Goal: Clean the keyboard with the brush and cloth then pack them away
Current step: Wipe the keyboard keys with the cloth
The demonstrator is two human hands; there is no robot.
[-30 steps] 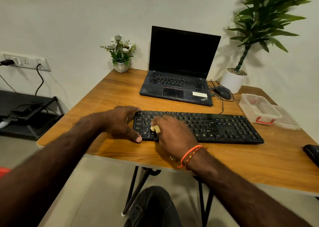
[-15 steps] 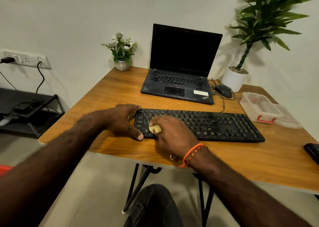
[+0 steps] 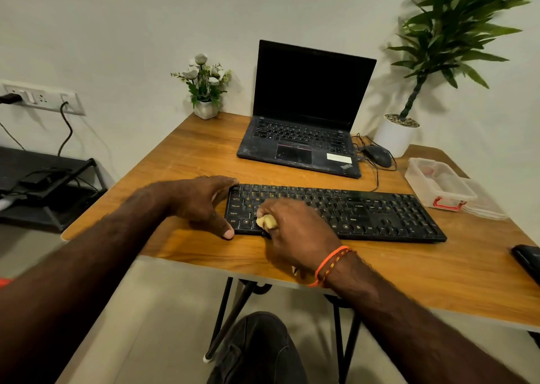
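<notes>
A black keyboard (image 3: pixel 365 211) lies across the wooden table (image 3: pixel 190 155). My right hand (image 3: pixel 295 234) grips a bunched yellow cloth (image 3: pixel 266 221) and presses it on the keys at the keyboard's lower left. My left hand (image 3: pixel 201 202) holds the keyboard's left end, fingers along the far corner and thumb at the near corner. A clear plastic box (image 3: pixel 438 183) with red clips stands at the right, its lid (image 3: pixel 485 205) beside it. No brush is visible.
An open laptop (image 3: pixel 304 114) sits behind the keyboard, a mouse (image 3: pixel 377 155) and cable to its right. A small flower pot (image 3: pixel 206 91) and a tall potted plant (image 3: pixel 400 129) stand at the back. A dark object (image 3: pixel 529 261) lies at the right edge.
My right hand with the cloth has shifted slightly over the left keys. My left hand stays on the keyboard's left end.
</notes>
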